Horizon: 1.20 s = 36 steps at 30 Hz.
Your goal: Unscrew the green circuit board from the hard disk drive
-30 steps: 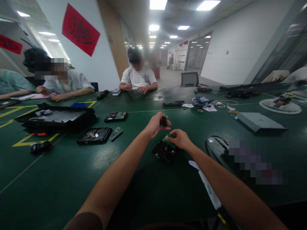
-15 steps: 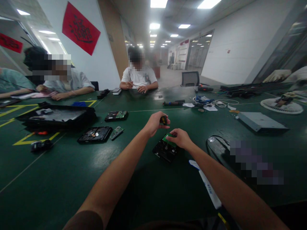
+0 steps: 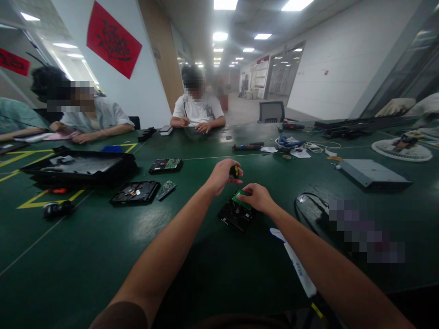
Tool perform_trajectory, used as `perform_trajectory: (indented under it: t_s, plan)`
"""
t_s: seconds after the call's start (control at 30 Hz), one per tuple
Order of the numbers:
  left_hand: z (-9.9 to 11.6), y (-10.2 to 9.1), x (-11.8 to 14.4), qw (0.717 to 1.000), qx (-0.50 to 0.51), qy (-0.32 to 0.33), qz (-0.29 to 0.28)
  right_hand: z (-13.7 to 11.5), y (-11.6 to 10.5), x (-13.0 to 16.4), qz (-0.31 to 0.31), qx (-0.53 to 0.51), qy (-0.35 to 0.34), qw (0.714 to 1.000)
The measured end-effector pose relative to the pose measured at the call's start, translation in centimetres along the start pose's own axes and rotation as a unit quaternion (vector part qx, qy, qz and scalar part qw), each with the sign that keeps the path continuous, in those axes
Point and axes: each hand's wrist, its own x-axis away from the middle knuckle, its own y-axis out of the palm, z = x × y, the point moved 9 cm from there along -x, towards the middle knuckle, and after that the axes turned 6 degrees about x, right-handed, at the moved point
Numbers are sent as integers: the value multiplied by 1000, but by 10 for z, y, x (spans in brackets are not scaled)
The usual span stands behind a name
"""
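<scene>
In front of me a black hard drive [image 3: 230,216] lies on the green table, with a green circuit board [image 3: 244,201] at its far right part. My left hand [image 3: 221,178] is closed around the black and yellow handle of a screwdriver [image 3: 234,171]. The screwdriver stands roughly upright above the drive's far edge; whether its tip sits on a screw is too small to tell. My right hand [image 3: 258,197] is closed, thumb and fingers gripping the circuit board by its right side. Its fingertips cover part of the board.
Left are an opened hard drive [image 3: 135,193], a small circuit board [image 3: 167,190], another drive [image 3: 166,165] and a black tray [image 3: 78,164]. Right are a cable loop [image 3: 297,208], a grey metal box [image 3: 373,172] and a white fan grille [image 3: 387,150]. People [image 3: 197,109] sit across the table.
My view has shifted very slightly. The screwdriver handle shows a slightly different side, as if turned a little; both hands stay in place.
</scene>
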Motion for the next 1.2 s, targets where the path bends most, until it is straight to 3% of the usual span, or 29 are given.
perform_trajectory:
  t_s: [0.13,0.3,0.5,0.7,1.0,1.2]
  plan:
    - [-10,1,-2,996,76,-34,4,-1,-1,0,2,-2,-4,1000]
    - [-13,-2,-6,997,77,-17,12,-2,-2,2,4,-8,1,1000]
    - [-5,2,-3,1000,18,12,-9,-1,-2,1,9,-5,2,1000]
    - [2,-4,0,997,-71,6,12,0,-1,1,7,-4,2,1000]
    - [-12,1,-2,997,66,-34,9,-1,-1,1,2,2,7,1000]
    - [0,-2,0,999,-30,-1,13,1,1,0,-7,-6,9,1000]
